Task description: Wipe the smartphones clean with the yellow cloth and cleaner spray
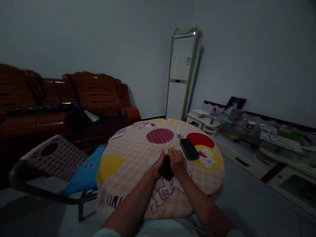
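Between my two hands is a small black pouch-like item [166,170], held just above the cloth-covered round table [134,171]. My left hand [158,166] is closed on its left side, with the thumb pointing up along it. On the other side, my right hand [176,161] has its fingers bent over the top edge. A small gold-coloured piece [169,151] shows by the right fingertips; its kind is too small to make out. Right of my hands lies a dark phone or tablet [189,148], flat on the cloth. A little white bottle [178,133] with a blue label stands upright beyond it.
At left are a chair [54,156] with a blue cushion or bag [87,171] and a wooden sofa [96,95]. A tall air conditioner [181,75] stands in the corner. Along the right wall runs a low cabinet [244,164] with a paper cup [250,125] and clutter.
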Demonstrator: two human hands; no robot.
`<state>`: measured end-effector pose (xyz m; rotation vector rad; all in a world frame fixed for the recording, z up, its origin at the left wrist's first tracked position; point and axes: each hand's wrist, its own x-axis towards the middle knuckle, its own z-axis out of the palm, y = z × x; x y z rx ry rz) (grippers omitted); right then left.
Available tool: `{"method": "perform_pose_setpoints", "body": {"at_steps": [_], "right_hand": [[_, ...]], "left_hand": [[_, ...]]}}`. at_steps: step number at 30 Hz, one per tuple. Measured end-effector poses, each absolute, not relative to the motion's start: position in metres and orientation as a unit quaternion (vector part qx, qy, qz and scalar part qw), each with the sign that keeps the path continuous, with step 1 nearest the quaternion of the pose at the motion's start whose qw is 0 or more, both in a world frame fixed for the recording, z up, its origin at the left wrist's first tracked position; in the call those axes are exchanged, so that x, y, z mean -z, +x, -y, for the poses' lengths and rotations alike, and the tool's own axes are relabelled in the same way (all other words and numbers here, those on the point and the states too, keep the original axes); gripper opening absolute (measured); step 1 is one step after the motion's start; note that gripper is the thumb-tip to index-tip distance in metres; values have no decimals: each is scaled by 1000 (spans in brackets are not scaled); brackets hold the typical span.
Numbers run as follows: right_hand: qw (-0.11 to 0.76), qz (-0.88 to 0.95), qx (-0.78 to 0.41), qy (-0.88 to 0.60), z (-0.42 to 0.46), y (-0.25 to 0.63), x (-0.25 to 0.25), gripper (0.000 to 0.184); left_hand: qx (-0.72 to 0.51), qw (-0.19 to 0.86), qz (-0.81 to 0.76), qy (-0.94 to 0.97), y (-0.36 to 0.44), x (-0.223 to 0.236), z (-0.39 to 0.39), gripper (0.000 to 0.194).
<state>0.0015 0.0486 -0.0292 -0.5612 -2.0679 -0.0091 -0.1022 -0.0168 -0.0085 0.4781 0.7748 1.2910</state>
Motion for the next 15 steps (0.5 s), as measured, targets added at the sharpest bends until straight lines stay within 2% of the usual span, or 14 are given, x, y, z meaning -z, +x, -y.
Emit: {"method": "perform_pose_setpoints", "body": {"at_steps": [4,10,15], "right_hand": [[467,839,8,-280,-57,4,32,36],[449,837,10,-313,-63,10,34,35],[443,858,-15,-258,-55,9,30,31]], "left_hand": [[-580,701,-353,218,-102,8,18,63],[-583,726,-300,205,-107,7,18,67],[-628,693,-319,154,-113,9,13,63]]}}
